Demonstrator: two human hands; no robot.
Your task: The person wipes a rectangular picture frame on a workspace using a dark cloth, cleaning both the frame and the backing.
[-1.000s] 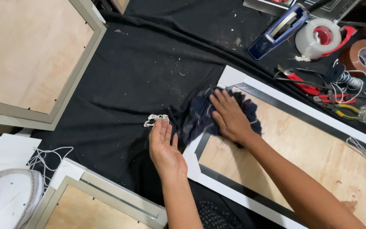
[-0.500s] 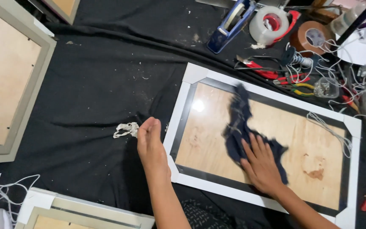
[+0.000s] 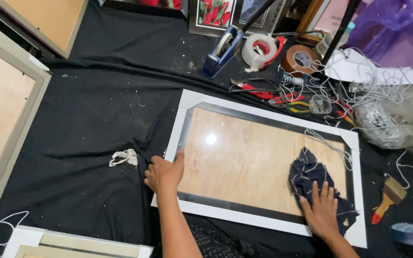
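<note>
Your right hand (image 3: 322,209) lies flat, fingers spread, pressing a dark blue rag (image 3: 309,175) onto the glass at the near right corner of the white picture frame (image 3: 264,115). Your left hand (image 3: 164,173) is loosely curled on the frame's left edge, gripping nothing else. A crumpled white scrap (image 3: 124,157) sits just left of it on the black cloth (image 3: 96,95). Tape dispenser (image 3: 222,51) and tape rolls (image 3: 260,50) lie beyond the frame's far side.

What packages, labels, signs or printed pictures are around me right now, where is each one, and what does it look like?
Framed flower print: top centre, upright rectangle, red blooms, dark frame.
Small plastic box: among the pliers above the white picture frame, clear, squarish.
Clear plastic bag: far right, crumpled, holding pale cord.
No screens or signs can be made out.
</note>
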